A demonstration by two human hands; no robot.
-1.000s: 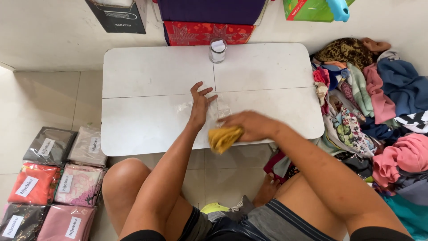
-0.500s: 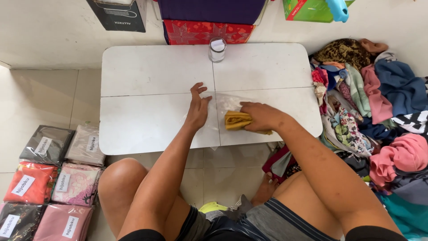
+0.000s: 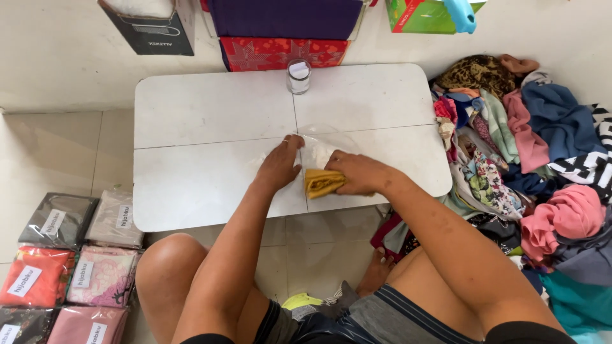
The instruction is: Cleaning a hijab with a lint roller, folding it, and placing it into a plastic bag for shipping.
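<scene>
As left hand (image 3: 279,167) steadies, right hand (image 3: 358,172) grips yellow cloth (image 3: 322,182)

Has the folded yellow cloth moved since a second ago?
Yes. The folded yellow cloth, held by the right hand, went from the white table's near edge up onto the top, against the clear plastic bag under the left hand.

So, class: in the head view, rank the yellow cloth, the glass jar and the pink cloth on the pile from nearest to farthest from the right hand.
1. Yellow cloth: under the right hand, at the table's near edge.
2. Glass jar: at the table's far edge, to the left.
3. Pink cloth: on the pile to the right, off the table.
</scene>
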